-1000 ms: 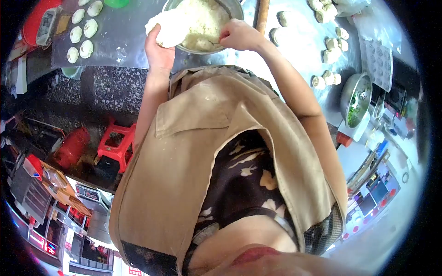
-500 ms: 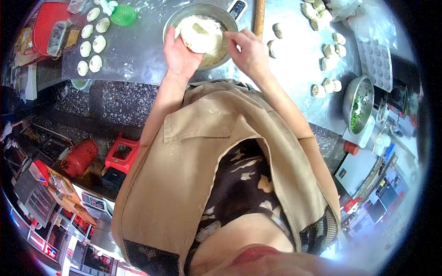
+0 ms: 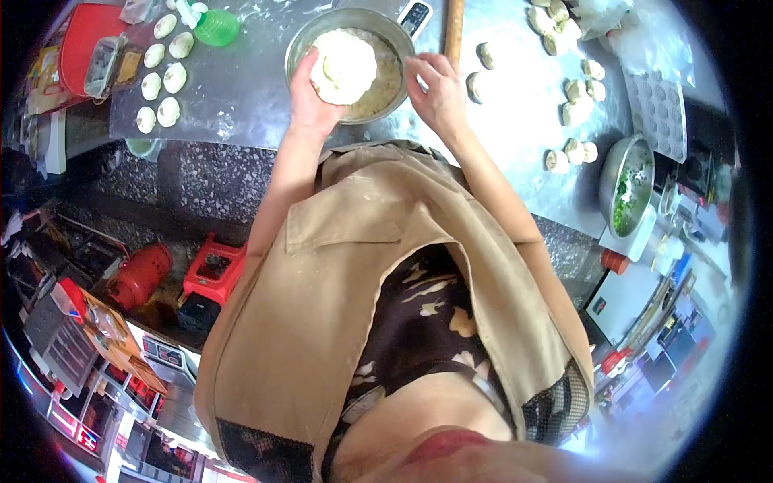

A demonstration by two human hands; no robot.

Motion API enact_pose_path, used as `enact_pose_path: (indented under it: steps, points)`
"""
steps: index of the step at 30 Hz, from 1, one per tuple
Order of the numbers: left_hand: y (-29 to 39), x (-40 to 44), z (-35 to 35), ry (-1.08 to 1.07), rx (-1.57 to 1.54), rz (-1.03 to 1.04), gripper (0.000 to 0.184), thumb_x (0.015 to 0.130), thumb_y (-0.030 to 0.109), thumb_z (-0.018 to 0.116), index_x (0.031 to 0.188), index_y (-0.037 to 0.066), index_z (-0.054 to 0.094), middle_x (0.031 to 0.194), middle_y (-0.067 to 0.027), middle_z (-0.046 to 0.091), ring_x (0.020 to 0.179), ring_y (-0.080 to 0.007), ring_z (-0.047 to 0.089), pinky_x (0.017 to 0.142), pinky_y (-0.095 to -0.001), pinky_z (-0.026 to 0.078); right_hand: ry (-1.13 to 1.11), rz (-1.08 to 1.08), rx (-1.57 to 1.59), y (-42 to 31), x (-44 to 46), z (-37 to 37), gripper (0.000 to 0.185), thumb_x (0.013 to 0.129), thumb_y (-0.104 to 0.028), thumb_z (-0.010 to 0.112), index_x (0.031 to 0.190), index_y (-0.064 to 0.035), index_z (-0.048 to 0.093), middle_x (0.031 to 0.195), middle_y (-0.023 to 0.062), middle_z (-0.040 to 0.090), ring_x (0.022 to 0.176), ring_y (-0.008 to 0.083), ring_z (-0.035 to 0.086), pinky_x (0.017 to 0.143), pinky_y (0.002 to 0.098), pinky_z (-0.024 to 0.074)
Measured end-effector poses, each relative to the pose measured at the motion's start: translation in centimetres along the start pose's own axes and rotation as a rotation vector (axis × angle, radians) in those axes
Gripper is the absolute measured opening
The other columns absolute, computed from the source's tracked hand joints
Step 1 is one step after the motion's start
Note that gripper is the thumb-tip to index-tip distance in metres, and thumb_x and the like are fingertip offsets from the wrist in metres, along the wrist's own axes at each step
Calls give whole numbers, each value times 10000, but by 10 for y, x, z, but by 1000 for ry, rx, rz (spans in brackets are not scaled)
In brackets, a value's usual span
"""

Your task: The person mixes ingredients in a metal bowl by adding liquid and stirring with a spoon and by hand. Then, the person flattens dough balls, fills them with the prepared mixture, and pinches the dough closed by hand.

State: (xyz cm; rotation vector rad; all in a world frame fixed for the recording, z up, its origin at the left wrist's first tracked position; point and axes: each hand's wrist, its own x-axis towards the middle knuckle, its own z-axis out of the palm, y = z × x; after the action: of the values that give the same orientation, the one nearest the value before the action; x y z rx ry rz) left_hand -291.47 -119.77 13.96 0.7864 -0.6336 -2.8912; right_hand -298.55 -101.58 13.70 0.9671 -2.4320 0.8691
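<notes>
A round white piece of dough [image 3: 346, 68] rests on my left hand [image 3: 312, 98], with the fingers under it and the thumb at its edge. Beneath the dough stands a metal bowl [image 3: 303, 39] with a pale, crumbly filling [image 3: 388, 84] in it. My right hand [image 3: 439, 90] is beside the bowl's right rim, its fingers curled and the thumb and index finger close together; whether something small is between them I cannot make out. Short dough pieces [image 3: 478, 87] lie right of that hand, near a wooden rolling pin [image 3: 455, 32].
Several filled buns [image 3: 175, 77] sit at the left, near a green bottle [image 3: 217, 28]. Further dough pieces [image 3: 575, 111] lie at the right, before a bowl of chopped greens [image 3: 626, 185] and a moulded tray [image 3: 659, 113]. A scale [image 3: 415, 18] stands behind the bowl.
Since the first frame, the view has shifted and my right hand has left the bowl's filling. The dough has come over the bowl and, since the second frame, tilted on my left hand.
</notes>
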Motion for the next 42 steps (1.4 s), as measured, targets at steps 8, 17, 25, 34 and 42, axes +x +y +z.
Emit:
enact_pose_path:
  steps: [8,17,25,34,42]
  points:
    - [5,-5,-14,-56,250,-269,383,842,121,587,1186,-13,485,1105,-135,595,979,-229,611,833,-357,517,-387,-91,586,4,22,-2,231,758,-35,633,981,-95,640,880,96,604,764,221,613,677,309,503]
    - [3,2,-2,-176,574,-278,439,822,84,594,1212,-36,430,1097,-128,578,952,-217,614,799,-328,529,-508,515,713,-16,16,-12,143,770,-110,639,877,-22,609,744,56,617,660,112,577,627,250,477]
    - [13,9,20,-204,780,-298,429,837,132,562,1210,-30,425,1080,-109,570,962,-158,586,776,-287,516,-499,683,773,-10,12,-16,246,746,-170,678,927,-10,633,717,62,598,649,123,568,623,255,463]
    - [19,19,30,-373,1201,-364,325,834,106,544,1136,-11,516,996,-52,601,854,-99,592,725,-232,488,-382,515,611,-12,14,-18,191,752,-141,654,886,-7,624,725,86,607,653,130,568,608,280,470]
    - [25,29,43,-417,1447,-259,301,786,103,563,1064,-8,544,903,-38,612,789,-90,586,702,-228,482,-440,573,834,-10,13,-22,178,792,-92,644,949,-19,604,799,33,591,712,117,556,651,262,473]
